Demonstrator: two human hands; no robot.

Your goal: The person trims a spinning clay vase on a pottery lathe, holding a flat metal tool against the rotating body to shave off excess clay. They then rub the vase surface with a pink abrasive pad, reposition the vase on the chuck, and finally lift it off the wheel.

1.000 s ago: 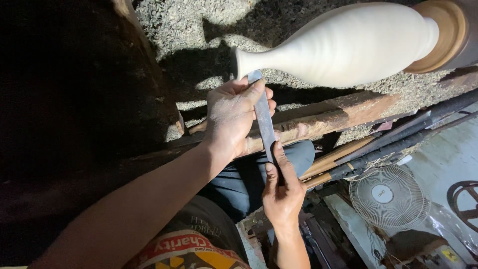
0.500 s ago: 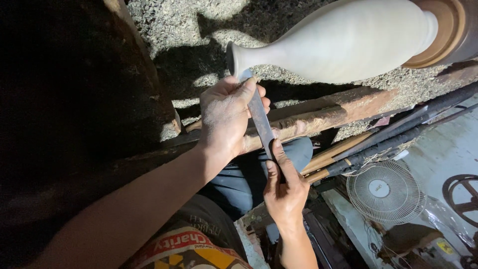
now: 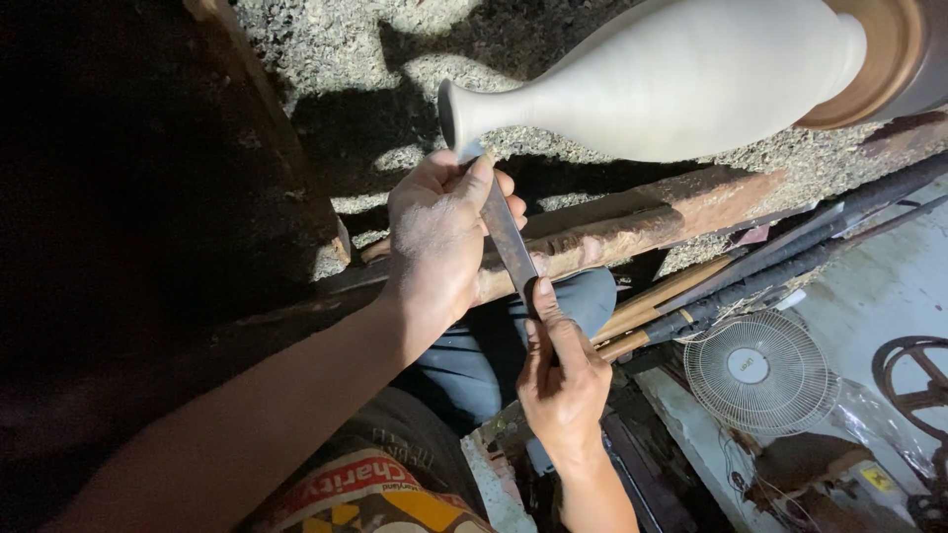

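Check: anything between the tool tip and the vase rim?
Nothing visible. The tool, held by left hand and right hand, has its tip right at the vase rim; actual contact can't be told.

Rusty tool-rest bar [image 3: 642,222] under the flat metal tool [image 3: 509,242], shavings-strewn ground [image 3: 385,59], long wooden-handled tools [image 3: 691,296] beside small fan [image 3: 758,372] on floor
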